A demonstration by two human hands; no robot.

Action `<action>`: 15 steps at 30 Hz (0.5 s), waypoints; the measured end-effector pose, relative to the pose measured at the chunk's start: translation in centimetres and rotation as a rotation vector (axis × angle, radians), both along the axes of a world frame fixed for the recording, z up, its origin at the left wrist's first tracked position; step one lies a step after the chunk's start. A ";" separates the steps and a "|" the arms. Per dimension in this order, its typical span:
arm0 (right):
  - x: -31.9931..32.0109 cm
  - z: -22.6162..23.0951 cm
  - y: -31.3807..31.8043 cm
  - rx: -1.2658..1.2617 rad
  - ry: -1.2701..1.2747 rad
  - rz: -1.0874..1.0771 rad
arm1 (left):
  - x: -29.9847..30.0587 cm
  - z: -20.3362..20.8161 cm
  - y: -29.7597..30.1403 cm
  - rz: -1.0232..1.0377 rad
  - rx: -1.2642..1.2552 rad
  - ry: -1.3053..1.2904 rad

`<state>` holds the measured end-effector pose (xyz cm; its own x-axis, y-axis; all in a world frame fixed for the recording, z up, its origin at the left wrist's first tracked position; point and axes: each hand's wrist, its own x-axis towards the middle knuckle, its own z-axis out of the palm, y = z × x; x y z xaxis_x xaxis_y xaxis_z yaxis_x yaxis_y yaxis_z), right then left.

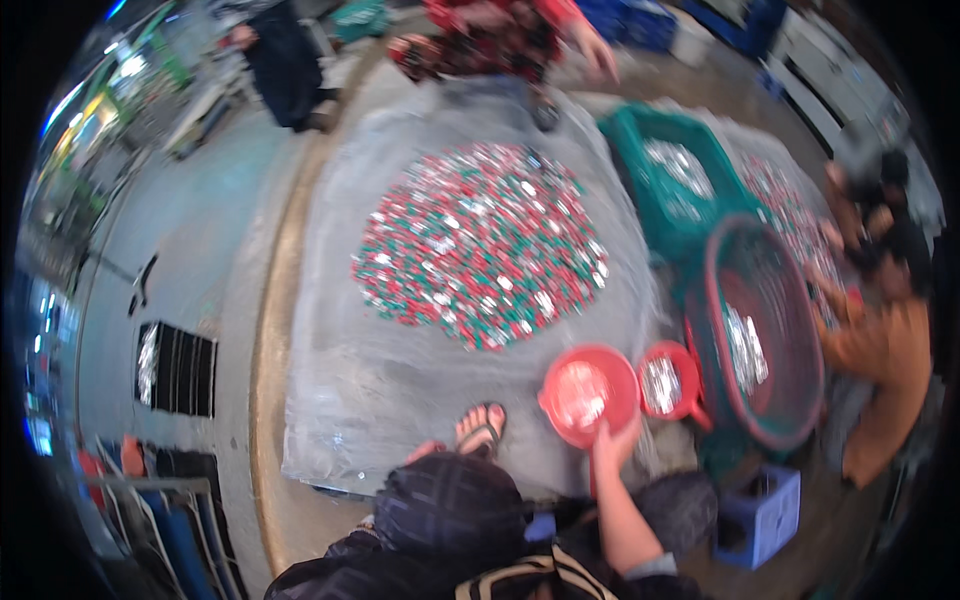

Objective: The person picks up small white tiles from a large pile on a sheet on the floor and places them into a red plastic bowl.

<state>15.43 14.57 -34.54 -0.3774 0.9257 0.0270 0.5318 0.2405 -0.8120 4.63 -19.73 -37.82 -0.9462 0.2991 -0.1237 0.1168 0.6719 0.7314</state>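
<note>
My right hand point(617, 447) is closed on the handle side of a round red plastic dipper point(553, 410), held near the front right of a grey sheet point(350, 400). A bright, blurred patch shows inside it; I cannot tell contents from glare. Just right of it, a smaller red dipper point(690, 362) contains shiny silver pieces. Beyond them on the sheet lies a wide pile of small red, green and silver pieces point(480, 245), too blurred to name. A pinkish shape, perhaps part of my left hand point(425, 451), shows behind my dark-clothed knee; its fingers are hidden.
At right stand a red-rimmed oval basket point(713, 300) and a green crate point(622, 165), both containing silver pieces. A blue stool point(760, 520) is at lower right. One person point(480, 25) is beyond the pile; others point(885, 340) work at right. My sandalled foot point(480, 428) rests on the sheet.
</note>
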 end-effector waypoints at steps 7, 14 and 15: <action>2.1 -0.5 1.4 -0.048 0.137 -0.320 | 1.1 -0.4 0.8 -0.042 -0.144 -0.192; 7.9 -2.0 10.5 0.066 -0.428 -0.638 | 0.6 -1.4 3.2 -0.086 -0.146 -0.222; 9.1 -4.8 12.9 -0.049 -0.296 -0.655 | 0.5 -1.6 3.9 -0.103 -0.136 -0.224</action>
<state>24.54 27.51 -39.35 0.2705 0.9620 -0.0376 0.7540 -0.2360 -0.6131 5.17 -15.79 -39.37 -0.8563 0.3587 -0.3716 0.0355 0.7586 0.6506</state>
